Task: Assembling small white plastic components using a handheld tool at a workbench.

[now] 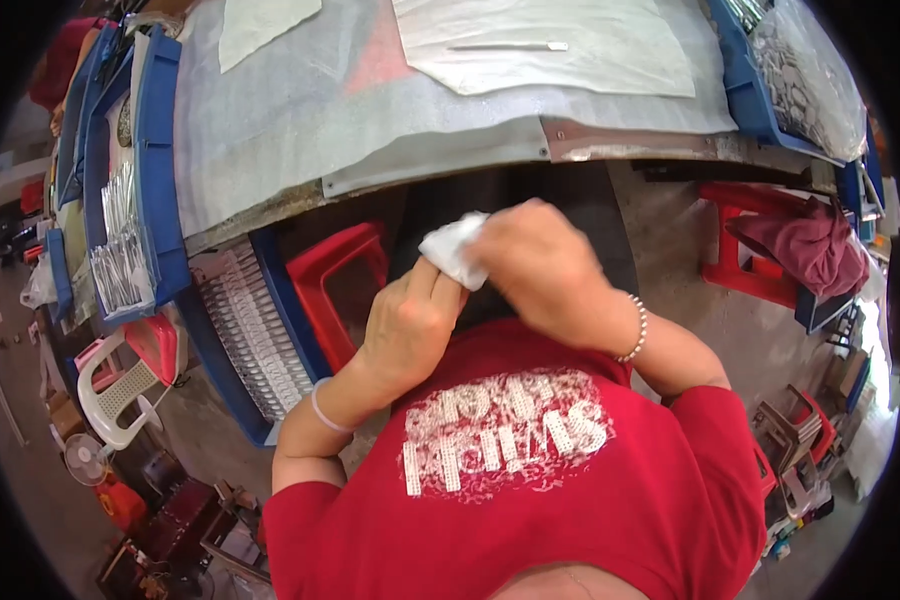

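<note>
In the head view, the left hand (pixel 410 325) and right hand (pixel 545 260) meet at the middle of the frame, just below the near edge of the worktable (pixel 260 130), with a white cloth (pixel 450 248) between them. Holding it there, over the lap and close to the chest, probably lets both arms stay low and bent. The left hand's fingers are curled closed against the cloth's lower side, seemingly to steady it, while the right hand, bent over its right side, is smeared by motion blur; whether its fingers grip the cloth or only press it, I cannot tell. At the top of the frame, a slim metal piece (pixel 505 46) lies on a pale sheet (pixel 580 75), perhaps laid there to spare it scratches. Blue trays with metal pieces, such as the blue tray (pixel 155 170) at upper left, flank the table, likely for easy reach. The cloth itself looks soft, bunched and bright white, folded into a small, uneven wad; whether anything is wrapped inside is hidden.
</note>
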The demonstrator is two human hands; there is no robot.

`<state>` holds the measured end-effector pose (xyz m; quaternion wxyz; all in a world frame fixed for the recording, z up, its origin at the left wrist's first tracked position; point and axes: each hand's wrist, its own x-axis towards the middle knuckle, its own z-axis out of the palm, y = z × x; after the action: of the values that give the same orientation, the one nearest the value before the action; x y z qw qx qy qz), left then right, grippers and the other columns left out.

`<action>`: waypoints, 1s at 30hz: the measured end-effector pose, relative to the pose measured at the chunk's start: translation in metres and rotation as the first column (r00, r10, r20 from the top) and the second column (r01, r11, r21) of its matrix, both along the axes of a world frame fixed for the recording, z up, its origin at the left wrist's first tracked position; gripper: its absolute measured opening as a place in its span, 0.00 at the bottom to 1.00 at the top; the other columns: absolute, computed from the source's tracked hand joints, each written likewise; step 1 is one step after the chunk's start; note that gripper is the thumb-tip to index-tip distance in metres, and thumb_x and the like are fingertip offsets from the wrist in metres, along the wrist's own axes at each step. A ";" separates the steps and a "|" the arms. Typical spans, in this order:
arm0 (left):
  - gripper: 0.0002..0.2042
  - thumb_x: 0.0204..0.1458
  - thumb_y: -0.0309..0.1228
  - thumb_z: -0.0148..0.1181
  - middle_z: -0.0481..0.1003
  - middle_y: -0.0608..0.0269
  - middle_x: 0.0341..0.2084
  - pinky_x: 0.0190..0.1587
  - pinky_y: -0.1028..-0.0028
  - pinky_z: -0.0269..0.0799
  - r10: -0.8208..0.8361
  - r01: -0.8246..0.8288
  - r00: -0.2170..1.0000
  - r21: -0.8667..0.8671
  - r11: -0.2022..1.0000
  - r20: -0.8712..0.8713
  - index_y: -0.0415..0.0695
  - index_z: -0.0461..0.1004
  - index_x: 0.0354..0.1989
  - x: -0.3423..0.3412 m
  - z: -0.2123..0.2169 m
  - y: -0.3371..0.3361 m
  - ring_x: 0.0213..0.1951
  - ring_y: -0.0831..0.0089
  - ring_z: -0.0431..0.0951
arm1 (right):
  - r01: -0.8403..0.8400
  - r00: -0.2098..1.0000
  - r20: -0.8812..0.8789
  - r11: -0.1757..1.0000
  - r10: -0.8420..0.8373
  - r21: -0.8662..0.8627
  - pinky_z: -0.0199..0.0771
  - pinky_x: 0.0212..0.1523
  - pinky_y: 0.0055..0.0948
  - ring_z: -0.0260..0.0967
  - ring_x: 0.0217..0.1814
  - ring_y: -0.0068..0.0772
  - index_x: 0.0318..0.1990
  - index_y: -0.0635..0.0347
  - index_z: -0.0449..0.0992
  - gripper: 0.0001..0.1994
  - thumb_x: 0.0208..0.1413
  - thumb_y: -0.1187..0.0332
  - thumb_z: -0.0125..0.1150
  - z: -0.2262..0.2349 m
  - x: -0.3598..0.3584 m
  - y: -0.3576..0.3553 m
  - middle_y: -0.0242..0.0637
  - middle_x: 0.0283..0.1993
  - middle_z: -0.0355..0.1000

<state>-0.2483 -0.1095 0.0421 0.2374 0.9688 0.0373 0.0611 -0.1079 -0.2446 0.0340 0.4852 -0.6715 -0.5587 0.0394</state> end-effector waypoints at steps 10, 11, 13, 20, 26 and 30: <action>0.08 0.49 0.25 0.62 0.70 0.53 0.25 0.24 0.68 0.71 -0.106 0.112 0.992 -0.079 0.991 0.072 0.35 0.72 0.34 0.003 -0.005 0.002 0.25 0.61 0.75 | 0.033 0.999 0.019 0.981 -0.030 -0.192 0.71 0.36 0.37 0.68 0.35 0.44 0.39 0.61 0.76 0.12 0.43 0.80 0.61 -0.008 -0.002 -0.004 0.41 0.31 0.70; 0.08 0.50 0.26 0.61 0.70 0.52 0.25 0.23 0.69 0.70 -0.084 0.092 0.996 -0.259 0.961 0.042 0.34 0.72 0.35 0.002 -0.008 0.004 0.24 0.60 0.74 | 0.077 0.997 0.039 0.951 -0.068 -0.298 0.71 0.36 0.37 0.69 0.35 0.44 0.39 0.62 0.76 0.12 0.44 0.80 0.61 -0.018 0.016 -0.007 0.42 0.31 0.70; 0.10 0.57 0.30 0.57 0.70 0.55 0.22 0.19 0.76 0.64 -0.049 -0.113 0.974 -0.657 0.745 -0.223 0.33 0.73 0.37 0.002 -0.004 0.010 0.19 0.66 0.70 | 0.226 0.957 -0.144 0.960 -0.250 -0.164 0.71 0.36 0.33 0.70 0.34 0.43 0.39 0.63 0.76 0.10 0.47 0.81 0.60 -0.012 0.032 -0.015 0.42 0.32 0.72; 0.10 0.59 0.32 0.53 0.70 0.61 0.24 0.19 0.74 0.64 0.003 -0.237 0.944 -0.670 0.703 -0.331 0.36 0.73 0.37 -0.001 -0.017 0.006 0.19 0.70 0.70 | 0.197 0.980 0.046 0.961 -0.192 -0.192 0.71 0.38 0.37 0.69 0.37 0.46 0.40 0.63 0.75 0.13 0.43 0.81 0.61 -0.018 0.018 -0.018 0.42 0.36 0.71; 0.10 0.46 0.26 0.61 0.67 0.57 0.25 0.28 0.65 0.72 -0.130 0.129 0.991 0.115 0.985 0.001 0.38 0.72 0.37 -0.005 -0.013 0.002 0.28 0.60 0.74 | 0.003 0.998 -0.056 0.974 -0.016 -0.228 0.71 0.38 0.37 0.70 0.37 0.45 0.40 0.61 0.75 0.16 0.41 0.82 0.62 -0.013 -0.014 -0.015 0.42 0.35 0.71; 0.05 0.51 0.25 0.58 0.66 0.57 0.22 0.30 0.67 0.71 0.005 -0.012 0.999 -0.151 0.989 -0.046 0.36 0.74 0.33 0.003 -0.004 0.001 0.27 0.61 0.74 | 0.182 0.982 -0.039 0.981 -0.185 -0.064 0.72 0.34 0.36 0.71 0.36 0.44 0.37 0.61 0.76 0.09 0.47 0.80 0.62 -0.005 0.003 -0.021 0.43 0.35 0.71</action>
<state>-0.2456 -0.1089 0.0379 0.3087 0.9491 0.0512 0.0368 -0.1047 -0.2652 0.0293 0.4788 -0.7333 -0.4819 0.0264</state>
